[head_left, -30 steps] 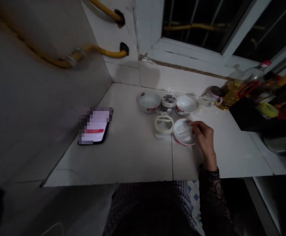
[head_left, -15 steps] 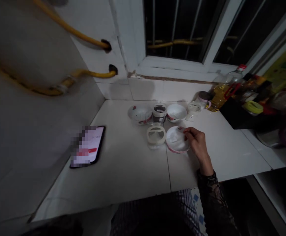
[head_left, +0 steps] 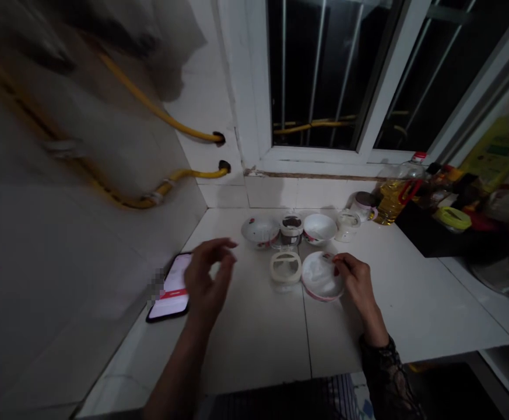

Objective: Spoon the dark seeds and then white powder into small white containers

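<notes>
My right hand (head_left: pixel 357 280) pinches something small at the right rim of a white bowl (head_left: pixel 319 277); what it is cannot be made out. Above the counter, my left hand (head_left: pixel 208 274) is raised beside the phone (head_left: pixel 175 291), thumb and fingers apart, with nothing between them. A clear container with a pale lid (head_left: pixel 285 268) stands just left of the bowl. Behind are a glass bowl (head_left: pixel 260 231), a jar with dark contents (head_left: pixel 291 228), another white bowl (head_left: pixel 319 227) and a pale-lidded jar (head_left: pixel 348 224).
At the back right stand a mug (head_left: pixel 364 205), an oil bottle (head_left: pixel 392 195) and a black box (head_left: pixel 420 230) with bottles behind it. A yellow pipe (head_left: pixel 136 201) runs along the left wall.
My left hand has come into view over the counter near the phone. My right hand stays at the bowl's rim. The camera view has shifted, so the counter sits lower.
</notes>
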`<state>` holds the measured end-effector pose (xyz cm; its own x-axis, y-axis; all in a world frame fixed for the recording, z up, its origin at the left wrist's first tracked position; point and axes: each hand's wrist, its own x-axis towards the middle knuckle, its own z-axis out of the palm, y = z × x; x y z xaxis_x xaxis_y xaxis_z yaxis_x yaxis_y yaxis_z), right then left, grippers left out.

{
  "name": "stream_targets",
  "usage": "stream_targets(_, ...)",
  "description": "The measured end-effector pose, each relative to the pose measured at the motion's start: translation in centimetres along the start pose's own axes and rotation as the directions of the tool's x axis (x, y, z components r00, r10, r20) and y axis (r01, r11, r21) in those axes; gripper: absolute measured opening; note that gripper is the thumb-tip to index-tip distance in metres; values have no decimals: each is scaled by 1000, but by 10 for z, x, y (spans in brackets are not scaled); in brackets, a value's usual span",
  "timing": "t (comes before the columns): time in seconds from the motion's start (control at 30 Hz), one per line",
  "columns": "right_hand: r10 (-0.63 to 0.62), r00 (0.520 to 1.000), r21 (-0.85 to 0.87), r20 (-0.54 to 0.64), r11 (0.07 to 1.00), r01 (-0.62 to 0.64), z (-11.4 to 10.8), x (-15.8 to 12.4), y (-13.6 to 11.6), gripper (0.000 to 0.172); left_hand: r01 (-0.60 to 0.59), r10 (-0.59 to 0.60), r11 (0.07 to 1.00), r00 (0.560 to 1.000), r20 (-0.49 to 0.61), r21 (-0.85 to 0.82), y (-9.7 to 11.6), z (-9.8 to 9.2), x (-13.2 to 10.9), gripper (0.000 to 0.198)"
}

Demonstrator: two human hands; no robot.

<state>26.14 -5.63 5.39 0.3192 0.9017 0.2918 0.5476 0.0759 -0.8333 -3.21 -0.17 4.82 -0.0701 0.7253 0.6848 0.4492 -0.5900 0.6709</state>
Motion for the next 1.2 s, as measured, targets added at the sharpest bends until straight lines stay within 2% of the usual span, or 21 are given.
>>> stream_targets(0.07, 32, 999, 42, -31, 999, -31, -1, 1, 1, 24, 49, -40, 998, 977, 209, -39, -6, 6, 5, 38)
stream_targets(0.13, 45, 998, 56, -46, 998, -42, -1, 1, 1, 25, 135, -109, 990, 891, 441, -27, -10, 13, 9, 59)
stream_targets(0.23, 35, 998, 17, -52, 999, -34, 0, 1, 1, 23, 205, -166, 979, 776, 608, 6, -12, 23, 11, 87)
stream_targets(0.3, 41, 997, 13, -61, 999, -41, 0, 1, 2, 23, 216, -147, 976, 737, 660, -25, -11, 29, 9, 95)
stream_targets(0.5, 107, 988, 134, -107, 987, -92, -2, 4, 7, 22, 280, -121, 954, 692, 712, -109, -10, 41, 2, 106)
stream_targets(0.6, 157, 983, 209, -99, 969, -134, -3, 6, 9, 23, 323, -129, 938, 661, 740, -125, -14, 43, -3, 103)
stream_targets(0.67, 202, 975, 261, -95, 950, -172, -4, 8, 9, 23, 352, -140, 927, 649, 748, -132, -18, 45, -7, 105)
stream_targets(0.8, 290, 953, 379, -87, 894, -237, -5, 11, 5, 22, 365, -145, 920, 654, 742, -141, -25, 47, -15, 111)
stream_targets(0.93, 256, 962, 435, -95, 880, -191, -4, 10, -8, 24, 321, -79, 927, 673, 735, -195, -27, 49, -17, 104)
stream_targets(1.03, 118, 984, 398, -133, 916, -56, 3, 5, -21, 26, 288, -65, 938, 690, 721, -192, -27, 51, -17, 100)
stream_targets(1.1, -42, 994, 292, -105, 954, 71, 10, 0, -29, 25, 268, -57, 945, 703, 709, -189, -28, 53, -18, 101)
stream_targets(1.17, -263, 965, 125, 16, 958, 259, 18, -4, -33, 24, 248, -39, 948, 708, 705, -197, -30, 55, -19, 102)
stream_targets(1.2, -370, 924, 43, 94, 929, 367, 22, -5, -33, 23, 242, -32, 948, 717, 696, -206, -31, 56, -20, 102)
